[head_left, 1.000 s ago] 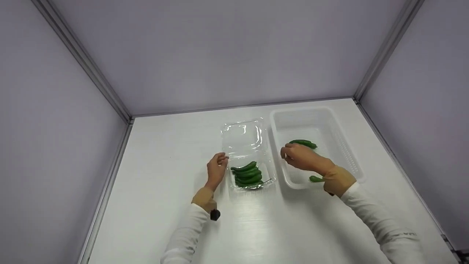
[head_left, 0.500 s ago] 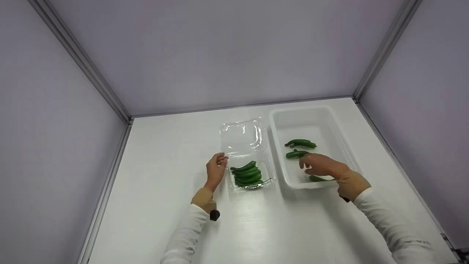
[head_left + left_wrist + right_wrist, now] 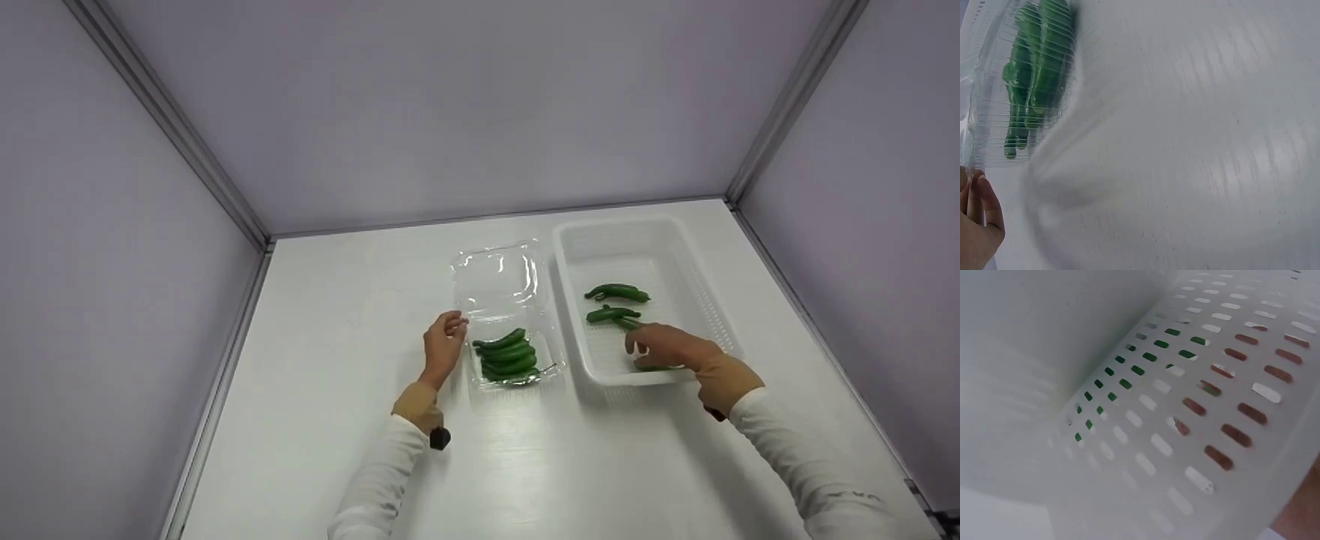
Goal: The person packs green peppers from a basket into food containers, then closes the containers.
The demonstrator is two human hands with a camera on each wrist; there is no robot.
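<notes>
Right hand (image 3: 667, 346) lay inside white basket (image 3: 718, 315) at near end, fingers loosely curled over pepper (image 3: 654, 367) beneath palm; grip not discernible. Pepper's long axis ran left-right. Left hand (image 3: 442, 348), far from basket, fingers curled, touched left edge of clear box (image 3: 501, 279).

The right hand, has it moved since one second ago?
Yes. The right hand has moved toward the near right corner of the white basket, away from the clear container.
</notes>
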